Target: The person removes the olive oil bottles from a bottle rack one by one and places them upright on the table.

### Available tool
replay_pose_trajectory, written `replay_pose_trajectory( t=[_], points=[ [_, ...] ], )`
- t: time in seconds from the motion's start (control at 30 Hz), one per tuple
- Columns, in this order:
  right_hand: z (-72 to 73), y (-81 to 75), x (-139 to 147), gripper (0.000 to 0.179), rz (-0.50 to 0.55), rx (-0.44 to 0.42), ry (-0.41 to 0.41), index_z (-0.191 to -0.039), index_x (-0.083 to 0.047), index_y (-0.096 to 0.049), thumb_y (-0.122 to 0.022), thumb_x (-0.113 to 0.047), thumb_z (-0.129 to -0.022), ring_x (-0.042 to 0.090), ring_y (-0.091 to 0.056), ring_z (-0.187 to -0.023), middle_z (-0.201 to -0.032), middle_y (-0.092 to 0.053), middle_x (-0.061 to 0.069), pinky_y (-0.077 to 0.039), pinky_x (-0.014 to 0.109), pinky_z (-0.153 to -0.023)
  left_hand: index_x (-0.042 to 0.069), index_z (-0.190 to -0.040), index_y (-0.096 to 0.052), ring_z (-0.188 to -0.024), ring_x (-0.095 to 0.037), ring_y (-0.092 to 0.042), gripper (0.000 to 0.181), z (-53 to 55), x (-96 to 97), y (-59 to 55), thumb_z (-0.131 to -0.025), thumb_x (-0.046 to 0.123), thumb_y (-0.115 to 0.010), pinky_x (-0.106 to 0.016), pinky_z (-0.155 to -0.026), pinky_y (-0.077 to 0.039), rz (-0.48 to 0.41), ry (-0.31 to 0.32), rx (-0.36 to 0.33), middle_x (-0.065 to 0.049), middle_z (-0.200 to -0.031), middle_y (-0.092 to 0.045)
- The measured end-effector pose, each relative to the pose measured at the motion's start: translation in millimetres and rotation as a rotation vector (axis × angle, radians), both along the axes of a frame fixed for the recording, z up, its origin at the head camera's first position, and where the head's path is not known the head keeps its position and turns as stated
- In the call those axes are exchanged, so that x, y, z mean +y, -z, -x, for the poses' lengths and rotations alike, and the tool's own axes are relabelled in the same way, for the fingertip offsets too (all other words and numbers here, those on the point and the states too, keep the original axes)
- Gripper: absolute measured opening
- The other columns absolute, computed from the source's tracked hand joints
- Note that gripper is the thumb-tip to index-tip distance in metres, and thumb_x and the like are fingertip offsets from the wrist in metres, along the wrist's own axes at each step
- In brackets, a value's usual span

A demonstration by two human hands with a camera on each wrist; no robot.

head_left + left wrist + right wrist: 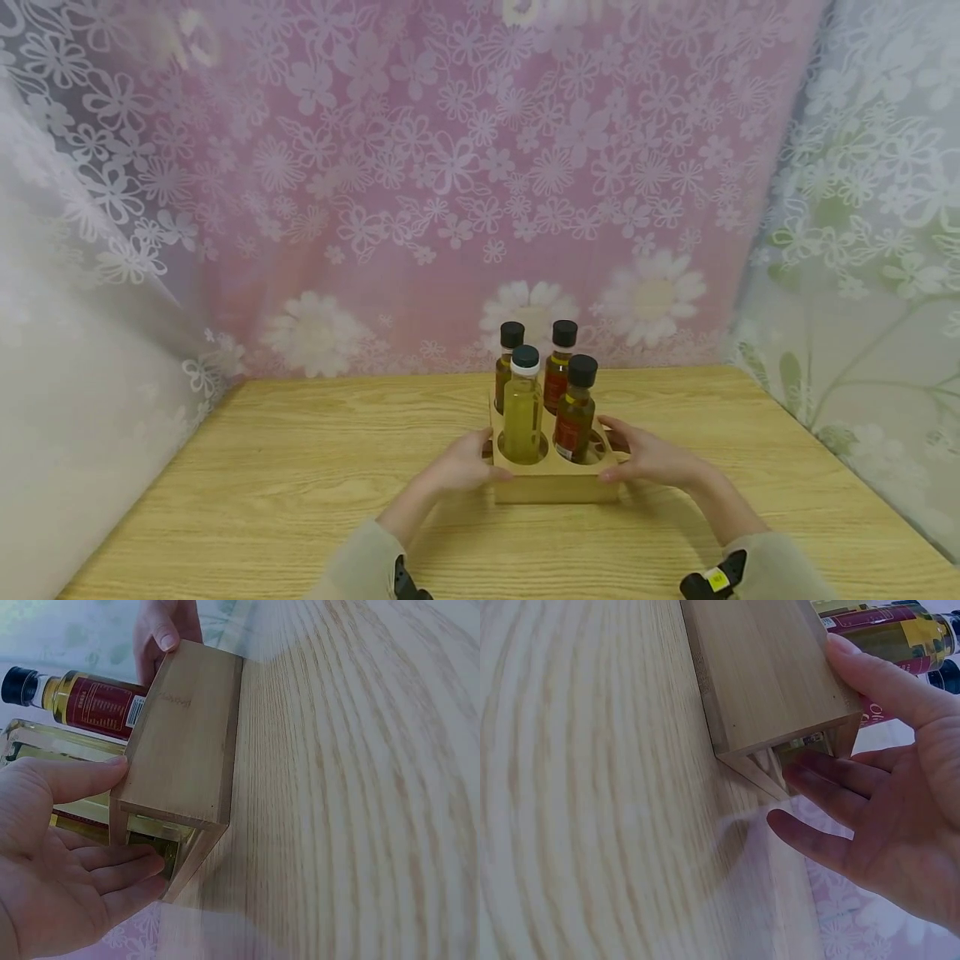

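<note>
A wooden bottle rack point(557, 489) with round holes stands on the table, its front panel facing me. In its front holes are a clear bottle of pale yellow oil point(522, 421) and a darker bottle with a red label point(574, 423). Two more black-capped bottles stand behind, a back left bottle point(504, 379) and a back right bottle point(556, 385). My left hand point(64, 855) holds the rack's left end, thumb at the front panel's upper edge, fingers at the side opening. Opposite, my right hand point(885, 780) holds the right end likewise, with some fingertips inside the opening.
The wood-grain table point(322, 450) stretches to both sides of the rack. A pink flowered curtain point(450, 183) hangs behind it, with pale flowered cloth point(885, 250) at the right and white cloth point(82, 375) at the left.
</note>
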State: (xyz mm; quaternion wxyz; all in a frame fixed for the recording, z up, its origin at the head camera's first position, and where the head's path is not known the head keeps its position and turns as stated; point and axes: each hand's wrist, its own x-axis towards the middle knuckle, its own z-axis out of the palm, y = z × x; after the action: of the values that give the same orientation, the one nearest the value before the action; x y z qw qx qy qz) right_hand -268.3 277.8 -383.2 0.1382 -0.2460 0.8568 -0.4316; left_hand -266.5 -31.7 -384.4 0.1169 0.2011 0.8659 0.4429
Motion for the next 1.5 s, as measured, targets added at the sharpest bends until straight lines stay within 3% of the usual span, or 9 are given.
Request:
replay_pose_trajectory(
  t=[0.57,0.8,1.03,1.5],
  points=[
    [2.7,1.9,-25.9,0.099,-0.008,-0.009,0.067,-0.144,0.009,-0.010,-0.075,-0.026,-0.078,0.046,-0.027,-0.130,-0.141,-0.026,0.035,-0.032,0.056,-0.099,-0.013,-0.139,-0.026,-0.121,-0.039,-0.044,0.086,-0.3,-24.4,-1.9,-0.077,0.023,-0.073,-0.050,-0.100,-0.034,-0.006,-0.002,0.004,-0.029,-0.134,-0.041],
    [3.0,-0.1,-29.0,0.100,-0.062,0.029,0.061,-0.143,0.011,-0.012,-0.076,-0.029,-0.077,0.047,-0.031,-0.127,-0.138,-0.030,0.035,-0.031,0.058,-0.098,-0.015,-0.138,-0.025,-0.120,-0.040,-0.044,0.085,-0.3,-28.1,-2.1,-0.077,0.019,-0.074,-0.050,-0.099,-0.036,-0.034,0.009,-0.005,-0.031,-0.134,-0.041],
    [2.6,-8.1,-30.4,0.102,-0.112,0.063,0.037,-0.140,0.015,-0.015,-0.078,-0.030,-0.075,0.048,-0.031,-0.126,-0.139,-0.028,0.036,-0.027,0.060,-0.100,-0.011,-0.138,-0.031,-0.121,-0.037,-0.045,0.084,2.3,-28.6,-3.7,-0.076,0.023,-0.076,-0.048,-0.099,-0.037,-0.006,-0.025,-0.007,-0.026,-0.133,-0.045],
    [5.3,-3.2,-18.9,0.097,0.062,-0.077,0.012,-0.144,0.009,-0.011,-0.077,-0.017,-0.077,0.048,-0.021,-0.131,-0.145,-0.017,0.033,-0.036,0.055,-0.097,-0.012,-0.136,-0.034,-0.122,-0.040,-0.043,0.079,-0.7,-30.6,-7.0,-0.077,0.021,-0.075,-0.050,-0.098,-0.037,0.030,0.000,0.065,-0.027,-0.134,-0.044]
  ],
)
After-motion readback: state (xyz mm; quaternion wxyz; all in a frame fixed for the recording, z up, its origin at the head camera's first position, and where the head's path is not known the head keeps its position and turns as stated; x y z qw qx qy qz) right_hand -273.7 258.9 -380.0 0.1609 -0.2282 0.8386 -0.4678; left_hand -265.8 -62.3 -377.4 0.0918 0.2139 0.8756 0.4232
